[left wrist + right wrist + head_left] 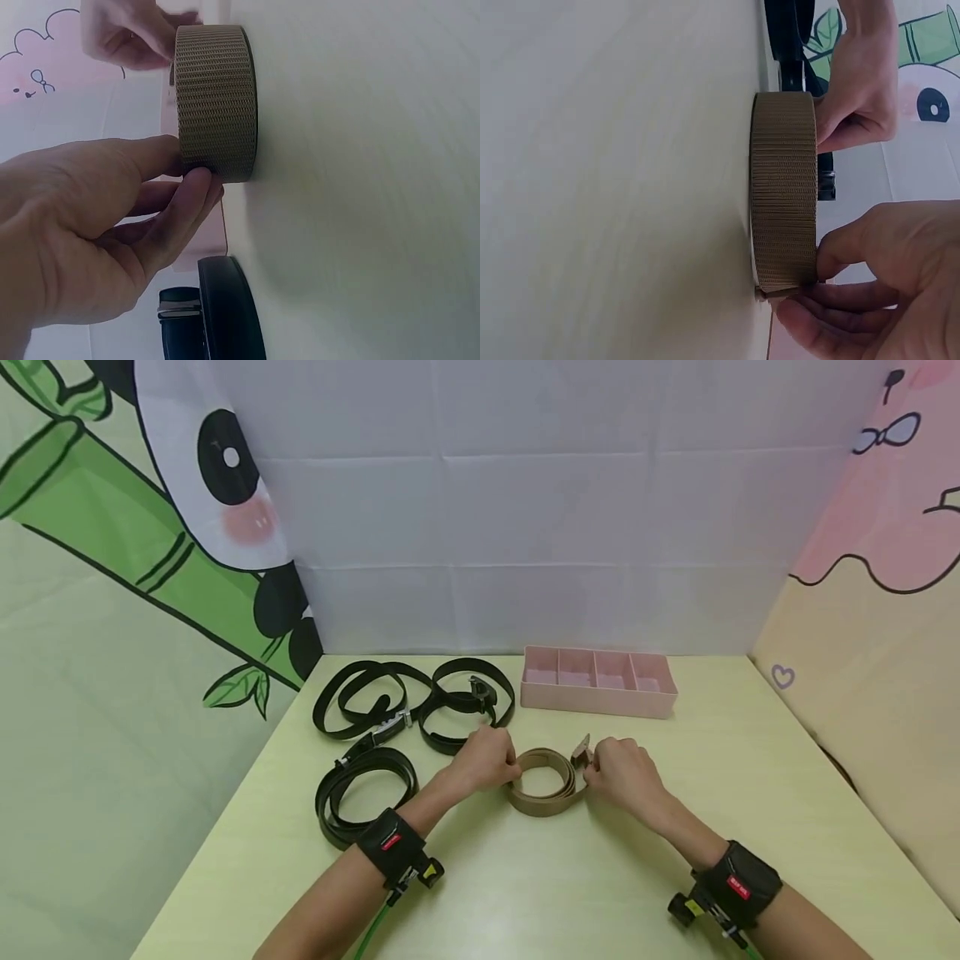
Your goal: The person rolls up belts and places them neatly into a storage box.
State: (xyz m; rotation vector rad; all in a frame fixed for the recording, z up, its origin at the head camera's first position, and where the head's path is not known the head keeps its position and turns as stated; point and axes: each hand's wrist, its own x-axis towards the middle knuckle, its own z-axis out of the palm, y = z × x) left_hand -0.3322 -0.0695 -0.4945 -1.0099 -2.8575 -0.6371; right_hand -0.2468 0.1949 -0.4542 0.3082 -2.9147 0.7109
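Note:
A tan woven belt [542, 807] stands on its edge on the table, rolled into a round coil. My left hand [486, 762] pinches the coil's left side, its fingertips on the ribbed webbing [217, 97] in the left wrist view. On the other side, my right hand [628, 777] pinches the belt's end beside its metal buckle [581, 752], which sticks up at the coil's right. In the right wrist view, this end stands slightly out from the ribbed outer wrap [784, 187], between thumb and fingers.
Several black belts lie coiled at the left: one near the front [330, 810], one at the back left [322, 710], and one with a dark buckle [483, 692] just beyond my left hand. A pink box [600, 700] with compartments stands at the back, before a cloth backdrop.

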